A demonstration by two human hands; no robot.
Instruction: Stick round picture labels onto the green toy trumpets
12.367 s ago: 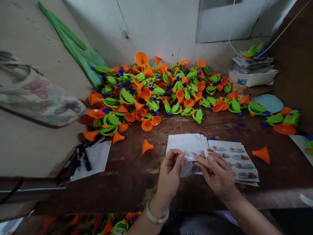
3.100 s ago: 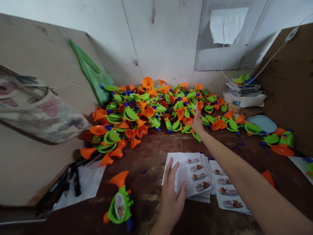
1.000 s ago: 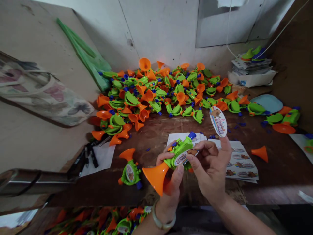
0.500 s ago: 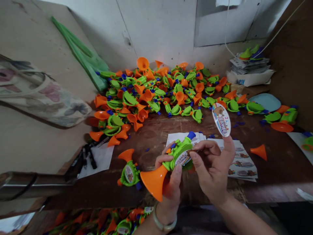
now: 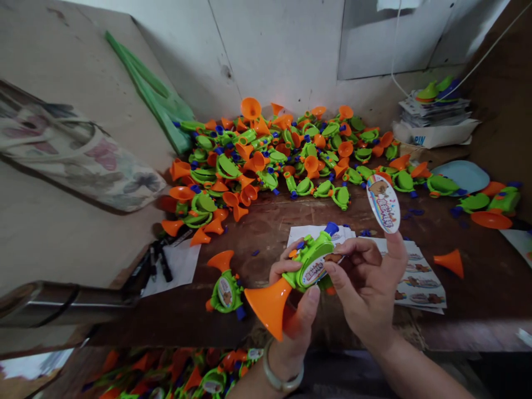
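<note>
A toy trumpet (image 5: pixel 310 263) with a green body, orange bell and blue mouthpiece is gripped in my left hand (image 5: pixel 297 316), its bell pointing down and left. My right hand (image 5: pixel 369 288) pinches the bear end of an oval sticker (image 5: pixel 313 272), which lies against the trumpet's oval green face. A second oval sticker (image 5: pixel 383 204) clings to a raised fingertip of the same hand. Behind the hands lie sticker sheets (image 5: pixel 419 277) printed with bears and rainbows. Left of the bell rests another toy trumpet (image 5: pixel 226 291) with a sticker on its face.
A large heap of toy trumpets (image 5: pixel 307 149) lies along the wall. On the right are a loose orange bell (image 5: pixel 451 263) and a pale blue plate (image 5: pixel 465 177). Pens (image 5: pixel 158 263) and a metal cylinder (image 5: pixel 62 305) sit at left. More trumpets (image 5: pixel 211 382) lie below the table edge.
The whole view has shifted slightly, so things appear farther right. More of the sticker's bear end shows between my right thumb and finger. Both hands keep hold as before.
</note>
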